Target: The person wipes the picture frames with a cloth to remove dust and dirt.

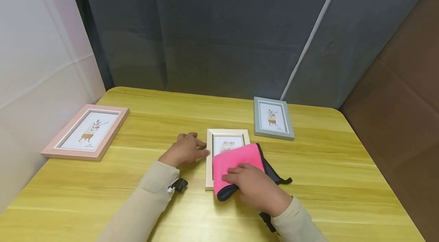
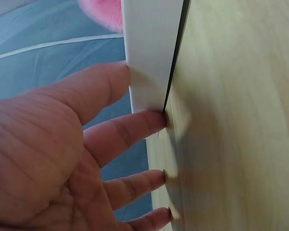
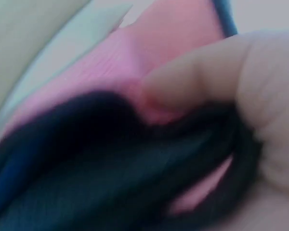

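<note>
A cream-edged picture frame [image 1: 210, 165] lies face up on the table, its printed lettering upside down to me. My left hand [image 1: 185, 149] is at its left side. In the left wrist view, the thumb and straight index finger of that hand [image 2: 43, 144] touch the frame's pale side [image 2: 151, 53], while other fingertips meet the table. Over the frame's lower right part lies a folded pink cloth [image 1: 236, 158] with black trim. My right hand [image 1: 258, 186] holds this cloth against the frame. The blurred right wrist view has the thumb pressed into the cloth [image 3: 111, 62].
A pink picture frame [image 1: 109, 139] lies on the left of the wooden table [image 1: 154, 211]. Farther back on the right lies a grey-blue frame [image 1: 274, 135]. Dark fabric [image 1: 205, 36] hangs behind the table, with a white sheet [image 1: 41, 63] at left and brown cloth [image 1: 404, 112] at right.
</note>
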The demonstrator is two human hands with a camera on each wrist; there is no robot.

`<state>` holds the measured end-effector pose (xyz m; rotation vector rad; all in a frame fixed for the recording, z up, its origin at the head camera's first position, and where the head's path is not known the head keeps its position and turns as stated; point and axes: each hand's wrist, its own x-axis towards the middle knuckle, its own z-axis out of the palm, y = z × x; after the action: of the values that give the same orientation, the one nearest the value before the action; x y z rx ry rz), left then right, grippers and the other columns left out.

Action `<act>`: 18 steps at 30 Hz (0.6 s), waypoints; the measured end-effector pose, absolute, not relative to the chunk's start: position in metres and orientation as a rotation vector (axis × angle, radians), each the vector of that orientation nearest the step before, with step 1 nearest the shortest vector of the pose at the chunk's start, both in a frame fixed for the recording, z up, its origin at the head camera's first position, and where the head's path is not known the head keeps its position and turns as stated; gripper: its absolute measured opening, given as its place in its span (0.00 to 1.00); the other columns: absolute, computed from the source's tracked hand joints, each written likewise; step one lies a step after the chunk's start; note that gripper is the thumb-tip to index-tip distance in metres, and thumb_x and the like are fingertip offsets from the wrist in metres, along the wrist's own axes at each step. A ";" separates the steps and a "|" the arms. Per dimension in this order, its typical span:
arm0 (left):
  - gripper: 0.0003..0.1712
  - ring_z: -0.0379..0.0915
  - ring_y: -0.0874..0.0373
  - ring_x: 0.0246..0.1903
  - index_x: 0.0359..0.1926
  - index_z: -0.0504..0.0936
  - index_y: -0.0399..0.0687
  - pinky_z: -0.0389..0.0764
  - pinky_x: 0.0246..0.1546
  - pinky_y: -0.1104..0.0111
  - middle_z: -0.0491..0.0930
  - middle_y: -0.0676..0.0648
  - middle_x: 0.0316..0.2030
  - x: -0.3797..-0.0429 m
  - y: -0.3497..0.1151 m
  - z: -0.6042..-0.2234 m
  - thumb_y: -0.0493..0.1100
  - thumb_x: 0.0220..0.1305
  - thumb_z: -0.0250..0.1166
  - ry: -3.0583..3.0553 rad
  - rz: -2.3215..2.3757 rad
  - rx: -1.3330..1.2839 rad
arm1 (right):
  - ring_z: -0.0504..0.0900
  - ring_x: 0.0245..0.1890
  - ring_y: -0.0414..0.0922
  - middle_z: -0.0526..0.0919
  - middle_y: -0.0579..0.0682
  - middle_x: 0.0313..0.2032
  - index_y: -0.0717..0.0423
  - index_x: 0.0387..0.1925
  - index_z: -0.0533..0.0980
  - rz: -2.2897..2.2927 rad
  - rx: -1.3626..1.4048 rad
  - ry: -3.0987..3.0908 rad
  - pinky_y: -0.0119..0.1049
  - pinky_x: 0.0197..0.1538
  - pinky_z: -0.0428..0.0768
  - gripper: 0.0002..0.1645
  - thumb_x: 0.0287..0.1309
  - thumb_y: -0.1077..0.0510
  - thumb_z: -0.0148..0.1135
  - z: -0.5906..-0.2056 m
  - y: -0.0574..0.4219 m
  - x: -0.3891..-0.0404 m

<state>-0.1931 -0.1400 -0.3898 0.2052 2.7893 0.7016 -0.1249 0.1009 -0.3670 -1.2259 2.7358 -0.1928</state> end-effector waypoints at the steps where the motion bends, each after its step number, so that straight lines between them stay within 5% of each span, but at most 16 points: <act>1: 0.25 0.52 0.26 0.65 0.57 0.84 0.45 0.67 0.58 0.37 0.60 0.31 0.70 -0.193 -0.140 -0.390 0.55 0.66 0.64 2.793 0.697 0.214 | 0.74 0.63 0.49 0.80 0.49 0.59 0.48 0.59 0.80 -0.228 -1.290 2.699 0.47 0.67 0.68 0.32 0.52 0.73 0.57 -0.368 0.098 -0.124; 6: 0.25 0.53 0.25 0.65 0.57 0.84 0.45 0.67 0.57 0.37 0.61 0.30 0.69 -0.192 -0.140 -0.389 0.55 0.67 0.64 2.801 0.687 0.232 | 0.71 0.66 0.50 0.77 0.47 0.63 0.47 0.62 0.78 -0.247 -1.336 2.648 0.45 0.69 0.65 0.35 0.53 0.72 0.55 -0.370 0.092 -0.120; 13: 0.25 0.50 0.26 0.66 0.58 0.83 0.45 0.64 0.60 0.37 0.58 0.31 0.71 -0.192 -0.139 -0.389 0.55 0.67 0.64 2.778 0.726 0.212 | 0.78 0.53 0.51 0.85 0.45 0.50 0.45 0.48 0.86 -0.063 -1.044 2.823 0.46 0.53 0.78 0.27 0.49 0.71 0.62 -0.360 0.110 -0.122; 18: 0.24 0.50 0.26 0.67 0.58 0.83 0.45 0.64 0.60 0.36 0.58 0.31 0.71 -0.193 -0.140 -0.393 0.54 0.67 0.64 2.786 0.737 0.203 | 0.79 0.52 0.52 0.85 0.48 0.49 0.48 0.47 0.86 -0.157 -0.936 2.876 0.46 0.53 0.79 0.22 0.52 0.70 0.64 -0.358 0.119 -0.128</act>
<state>-0.1930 -0.1401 -0.3926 0.2027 2.7859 0.7370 -0.1285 0.1195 -0.3581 -0.9362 2.8759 -0.1568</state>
